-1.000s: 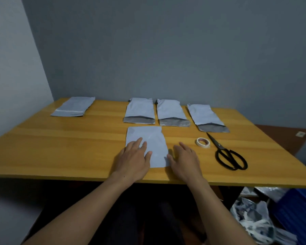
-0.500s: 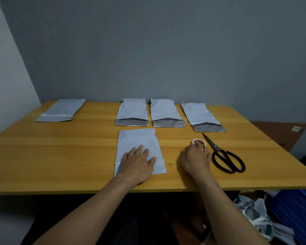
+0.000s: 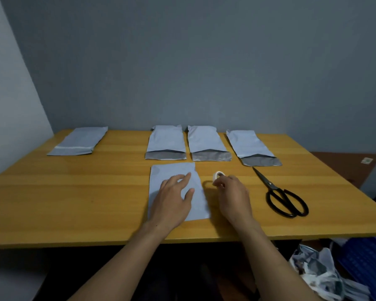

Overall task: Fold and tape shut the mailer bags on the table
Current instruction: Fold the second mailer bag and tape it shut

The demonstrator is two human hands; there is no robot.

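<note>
Left hand lies flat, fingers straight, on the folded mailer bag at the table's near edge. Right hand pinches the tape roll just beside it. Scissors lie to the right; three open bags lie in a row behind.

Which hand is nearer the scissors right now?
Right. The right hand, pinching the tape roll, is just left of the scissors. The left hand rests on the folded mailer bag, farther left.
</note>
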